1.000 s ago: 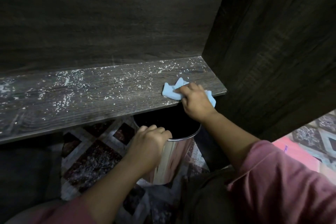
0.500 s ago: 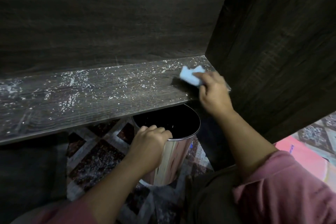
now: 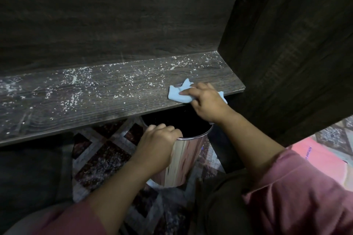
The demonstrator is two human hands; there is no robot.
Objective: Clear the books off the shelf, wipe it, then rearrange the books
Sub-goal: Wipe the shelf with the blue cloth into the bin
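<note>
- Shelf (image 3: 95, 105): a dark wood-grain board running left to right. White specks (image 3: 76, 82) are scattered over its top, thickest at the left and along the far edge.
- Cloth (image 3: 178, 94): pale blue and crumpled, it lies on the near right part of the shelf, at the front edge. One corner pokes up toward the far side, and another bit shows to the right of the hand.
- Right hand (image 3: 208, 105): it rests on the cloth with fingers bent over it, holding it down on the board, the forefinger reaching left across the fabric.
- Left hand (image 3: 158, 143): its fingers are curled over the near rim of a bin (image 3: 183, 160) and grip it.
- The bin is a shiny metal cylinder, dark inside, standing on the patterned floor (image 3: 99, 158) just below the shelf's front edge, under the cloth.
- A dark back panel (image 3: 114, 15) rises behind the shelf, and a side panel (image 3: 286, 44) closes its right end.
</note>
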